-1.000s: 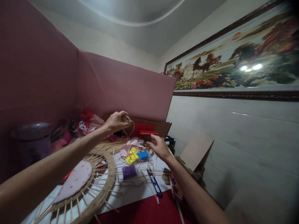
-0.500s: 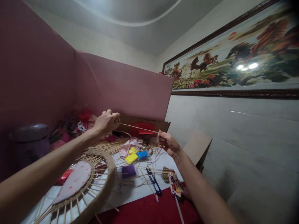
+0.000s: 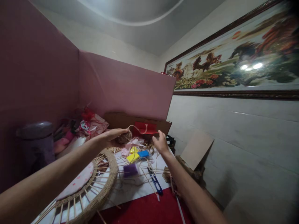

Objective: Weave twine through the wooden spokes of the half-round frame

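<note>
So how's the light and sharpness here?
Head view: bright glare spots on the framed horse picture; murky dimness around the lidded container at left; a soft shadow low on the wall; forearms look stretched, likely by a wide lens; both hands' fingers look slightly soft.

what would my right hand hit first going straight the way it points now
Your right hand would probably brush the loose end of the twine first, with the red sheet at the cardboard beyond; depth is unclear, so it might miss the strand.
</note>
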